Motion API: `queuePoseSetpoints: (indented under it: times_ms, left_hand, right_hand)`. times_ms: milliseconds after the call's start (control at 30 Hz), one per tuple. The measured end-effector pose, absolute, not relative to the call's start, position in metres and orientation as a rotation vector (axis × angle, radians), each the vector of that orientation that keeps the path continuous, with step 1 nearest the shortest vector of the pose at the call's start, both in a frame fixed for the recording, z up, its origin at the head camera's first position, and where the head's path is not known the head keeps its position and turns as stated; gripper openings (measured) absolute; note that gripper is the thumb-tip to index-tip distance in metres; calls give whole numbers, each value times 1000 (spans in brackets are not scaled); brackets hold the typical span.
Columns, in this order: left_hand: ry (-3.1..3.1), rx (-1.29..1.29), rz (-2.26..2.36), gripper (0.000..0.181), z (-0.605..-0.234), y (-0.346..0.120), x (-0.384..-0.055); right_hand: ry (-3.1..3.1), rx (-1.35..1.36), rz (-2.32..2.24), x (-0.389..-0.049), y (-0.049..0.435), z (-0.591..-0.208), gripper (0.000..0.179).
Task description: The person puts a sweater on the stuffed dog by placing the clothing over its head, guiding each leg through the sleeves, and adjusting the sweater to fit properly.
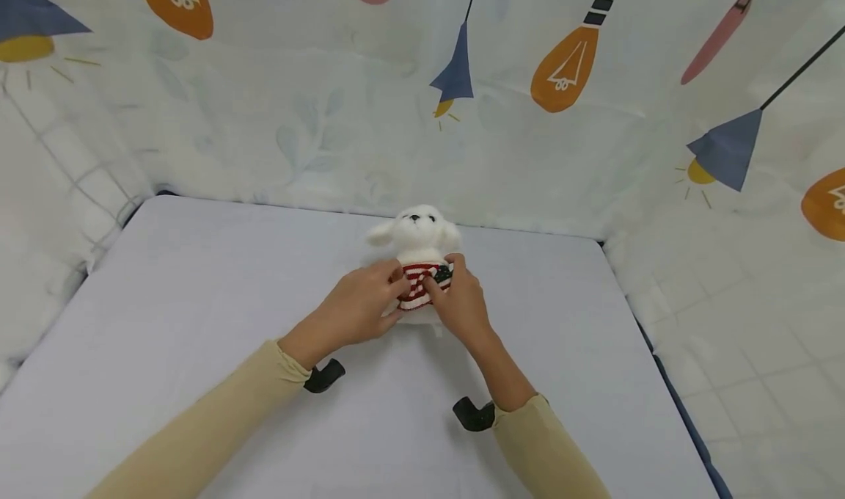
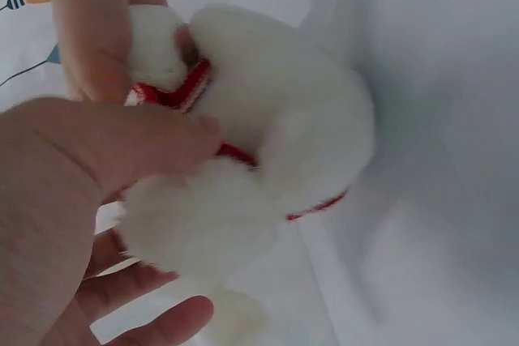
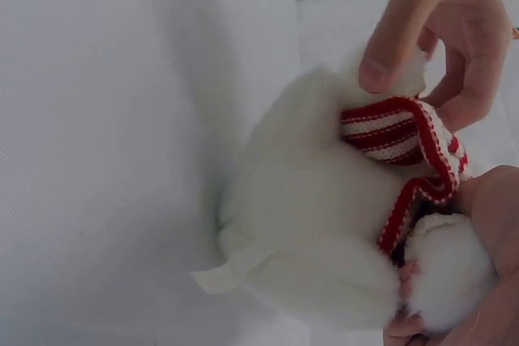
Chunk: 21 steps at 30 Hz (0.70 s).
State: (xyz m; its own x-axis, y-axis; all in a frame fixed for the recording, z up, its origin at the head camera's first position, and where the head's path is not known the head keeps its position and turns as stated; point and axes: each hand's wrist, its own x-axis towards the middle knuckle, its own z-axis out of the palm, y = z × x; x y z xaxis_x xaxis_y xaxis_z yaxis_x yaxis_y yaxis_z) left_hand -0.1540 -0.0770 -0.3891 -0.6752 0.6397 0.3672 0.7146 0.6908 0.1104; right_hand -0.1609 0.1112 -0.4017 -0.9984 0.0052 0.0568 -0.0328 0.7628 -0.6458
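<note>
A white plush toy animal (image 1: 425,233) with floppy ears sits upright and wears a knitted sweater (image 1: 414,300), red-and-white striped with a dark patch. From the left side my left hand (image 1: 361,302) holds the sweater's edge beside a fluffy paw (image 2: 203,220), its thumb (image 2: 158,135) lying across the red trim. Opposite it, my right hand (image 1: 464,307) grips the sweater, thumb on the front and fingers up near the toy's neck. In the right wrist view the red hem (image 3: 399,215) stands raised in a fold away from the white belly (image 3: 312,188).
The toy sits toward the back of a white-covered table (image 1: 198,301). Behind it hangs a pale curtain (image 1: 264,132) printed with lamps and bulbs. Black wrist mounts (image 1: 325,376) stick out below both forearms. A small white tag (image 3: 215,279) hangs at the toy's base.
</note>
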Motion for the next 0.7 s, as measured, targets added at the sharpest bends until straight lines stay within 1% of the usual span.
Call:
queuePoseSetpoints:
  times_ms: [67,233,433,500,600,700]
  left_hand:
    - [-2570,-1055,-384,21,-394,-76,-156]
    - [-2530,-1016,-494,14,-404,-76,-161]
    - [-2479,-1014,-498,17,-413,-78,-166]
    - [-2465,-996,-516,16,-417,-78,-168]
    - [-2468,-934,-641,12,-424,-78,-173]
    - [-2487,-869,-869,11,-431,-77,-178]
  right_hand:
    - [-2895,9,1079,-161,112,-402,49]
    - [-2901,-5,1104,-162,114,-403,48]
    - [-2919,-21,1115,-164,119,-402,49]
    - [-2927,-19,1123,-164,120,-403,51]
    - [-2936,-27,1143,-165,121,-405,52]
    - [-2935,-51,1140,-164,120,-406,53]
